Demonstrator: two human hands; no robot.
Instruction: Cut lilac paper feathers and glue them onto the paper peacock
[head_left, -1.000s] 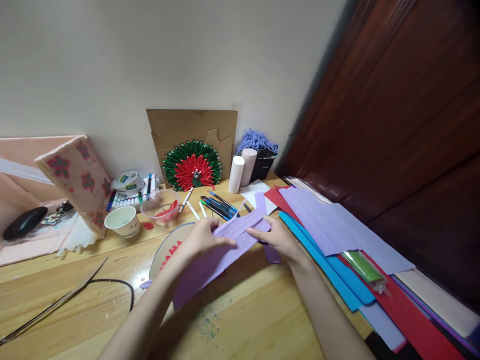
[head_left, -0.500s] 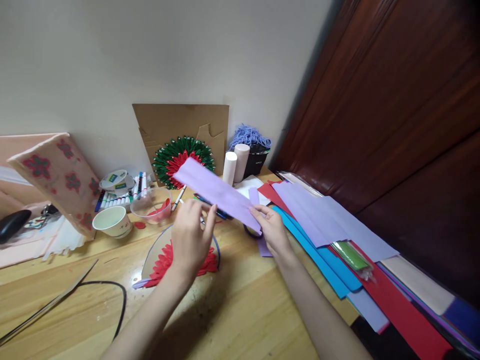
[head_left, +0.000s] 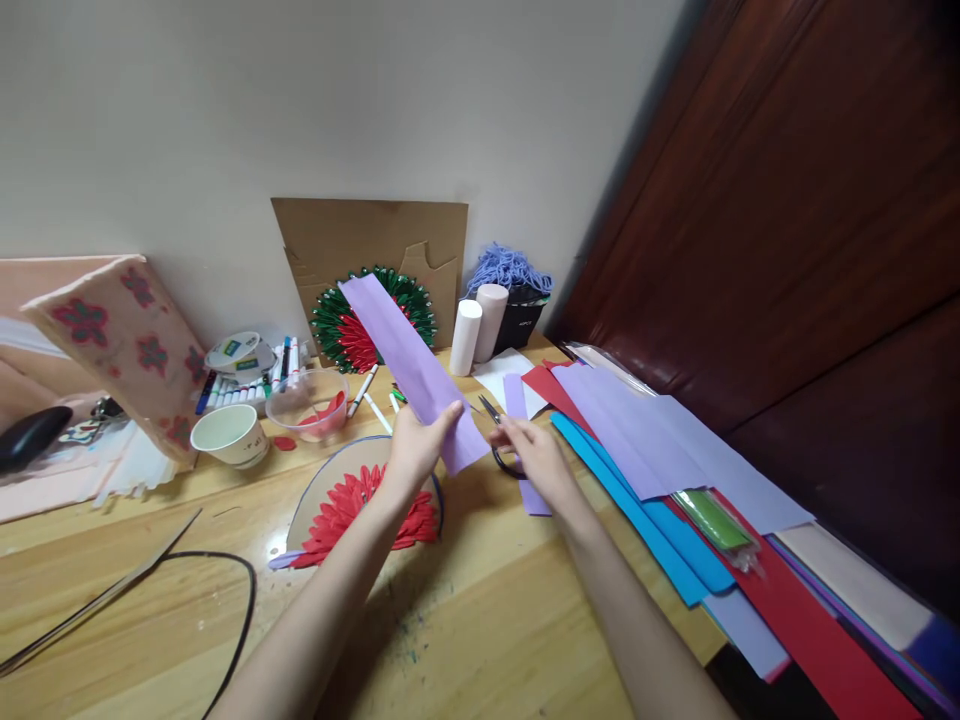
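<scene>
My left hand (head_left: 418, 447) pinches a long purple paper strip (head_left: 409, 365) near its lower end, and the strip slants up and to the left above the table. My right hand (head_left: 534, 452) has its fingers closed on a pair of scissors (head_left: 491, 409), blades pointing away to the upper left and a black handle loop showing below the fingers. Under the scissors lies a narrower purple piece (head_left: 535, 498). Below my left forearm is a round board (head_left: 322, 485) with red petals (head_left: 360, 510) fixed in layers and one purple petal (head_left: 285, 561) at its left edge.
On the right lie stacked purple sheets (head_left: 637, 430), blue sheets (head_left: 637, 515) and red sheets (head_left: 810, 620). Behind stand two white rolls (head_left: 466, 338) and a cardboard panel (head_left: 375, 225). A paper bowl (head_left: 229, 437), a clear tub (head_left: 307, 400) and a black cable (head_left: 247, 600) are at left.
The purple strip has passed from my right hand to my left. My right hand has come down onto the scissors and closed on them.
</scene>
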